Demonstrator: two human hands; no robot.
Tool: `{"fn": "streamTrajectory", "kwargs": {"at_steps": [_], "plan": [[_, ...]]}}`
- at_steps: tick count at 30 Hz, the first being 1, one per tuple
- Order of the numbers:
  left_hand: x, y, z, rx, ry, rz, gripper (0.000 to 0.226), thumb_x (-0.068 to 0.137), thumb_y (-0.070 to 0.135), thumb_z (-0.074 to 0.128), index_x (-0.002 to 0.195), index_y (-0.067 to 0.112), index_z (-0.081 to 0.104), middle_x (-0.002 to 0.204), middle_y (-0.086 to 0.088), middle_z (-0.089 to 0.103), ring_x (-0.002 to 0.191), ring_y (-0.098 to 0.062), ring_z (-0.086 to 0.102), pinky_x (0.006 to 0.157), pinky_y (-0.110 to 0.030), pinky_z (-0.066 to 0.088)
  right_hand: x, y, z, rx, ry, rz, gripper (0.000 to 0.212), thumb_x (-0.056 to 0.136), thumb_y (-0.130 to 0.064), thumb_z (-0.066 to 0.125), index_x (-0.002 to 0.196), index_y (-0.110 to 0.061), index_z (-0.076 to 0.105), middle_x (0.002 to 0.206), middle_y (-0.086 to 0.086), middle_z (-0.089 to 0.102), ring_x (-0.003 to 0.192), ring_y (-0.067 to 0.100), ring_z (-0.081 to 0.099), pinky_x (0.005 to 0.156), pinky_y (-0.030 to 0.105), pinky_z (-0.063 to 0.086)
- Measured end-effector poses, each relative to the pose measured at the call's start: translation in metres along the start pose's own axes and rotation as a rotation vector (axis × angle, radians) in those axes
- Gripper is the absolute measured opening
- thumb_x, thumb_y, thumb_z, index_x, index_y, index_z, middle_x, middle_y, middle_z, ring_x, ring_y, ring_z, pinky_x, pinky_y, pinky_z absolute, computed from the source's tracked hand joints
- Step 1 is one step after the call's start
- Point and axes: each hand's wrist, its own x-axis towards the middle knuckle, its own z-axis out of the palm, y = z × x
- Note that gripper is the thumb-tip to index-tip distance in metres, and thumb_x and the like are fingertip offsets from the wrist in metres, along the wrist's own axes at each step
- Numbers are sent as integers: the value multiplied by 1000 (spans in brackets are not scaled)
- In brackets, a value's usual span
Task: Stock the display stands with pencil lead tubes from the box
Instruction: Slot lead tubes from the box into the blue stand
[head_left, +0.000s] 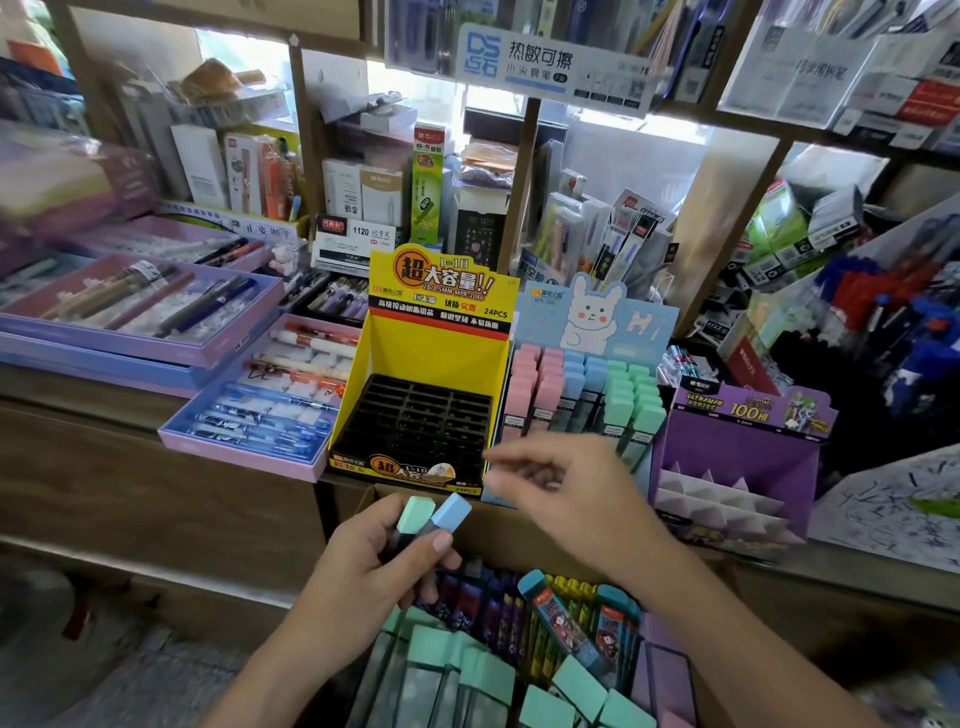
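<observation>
1. The box (509, 540), nearest, holds many lead tubes (483, 670).
2. Above it, the left hand (374, 566) grips a green-capped tube (415, 514) and a blue-capped tube (451, 512).
3. The right hand (566, 493) hovers, fingers loosely curled, holding nothing.
4. On the bench (104, 410), the yellow stand (431, 358) sits beside the rabbit stand (597, 317), which is stocked with pastel-capped tubes.

Single head-worn view, wide-angle, looking forward and down. Sits close above the box (498, 535) at the bottom edge, facing the wooden counter (156, 493) front-on, near its front edge. Centres on the yellow display stand (436, 364), with shelving (524, 182) rising behind. Bends straight lines toward the borders; left side smeared, perhaps by head motion.
</observation>
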Motion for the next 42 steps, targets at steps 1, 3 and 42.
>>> {"fn": "streamTrajectory", "kwargs": {"at_steps": [1, 3, 42], "plan": [[0, 0, 0, -6, -4, -1, 7, 91, 29, 67, 96, 31, 70, 88, -14, 76, 58, -17, 63, 51, -21, 46, -3, 1, 7, 7, -56, 17, 24, 89, -29, 77, 113, -27, 78, 95, -14, 75, 89, 2, 67, 78, 21, 56], [-1, 0, 0, -16, -8, 1, 10, 91, 27, 67, 99, 31, 71, 87, -16, 75, 58, -17, 63, 51, -20, 47, -7, 4, 17, 33, -118, 43, 27, 88, -32, 79, 115, -28, 77, 96, -15, 75, 88, -2, 68, 76, 18, 55], [-3, -2, 0, 29, 12, -61, 23, 102, 16, 54, 96, 28, 73, 83, -12, 73, 62, -19, 65, 53, -20, 46, 40, 23, -93, -180, 339, -53, 10, 91, -13, 76, 93, -23, 75, 85, -4, 71, 77, 11, 63, 68, 11, 50]]}}
